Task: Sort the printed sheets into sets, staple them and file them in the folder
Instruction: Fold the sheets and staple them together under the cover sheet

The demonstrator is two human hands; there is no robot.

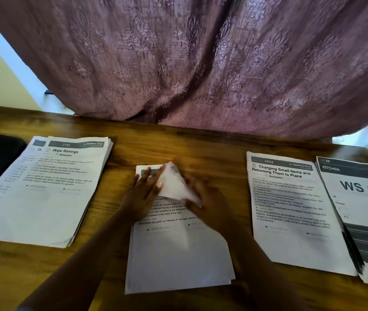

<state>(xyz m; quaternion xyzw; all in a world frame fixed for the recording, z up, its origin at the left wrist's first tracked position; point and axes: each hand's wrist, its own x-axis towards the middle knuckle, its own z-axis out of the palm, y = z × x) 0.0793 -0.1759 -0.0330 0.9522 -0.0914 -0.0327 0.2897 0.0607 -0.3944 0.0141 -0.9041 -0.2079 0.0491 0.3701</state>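
So | step: we're peeling one page off the middle stack (178, 261) | left hand (143, 194): fingers straight, pressing the pile flat beneath them | right hand (210, 205): blurry, pinching the top sheet (174, 182) by its curled corner | tip: we press firmly and lift slowly so just one sheet comes

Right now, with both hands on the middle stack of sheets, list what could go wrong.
1. The white top sheet, its corner folded back by the right hand, could crease or tear while the left hand pins it flat.
2. The middle stack of white printed sheets looks uneven at its near right corner; pulling the sheet may skew it further.
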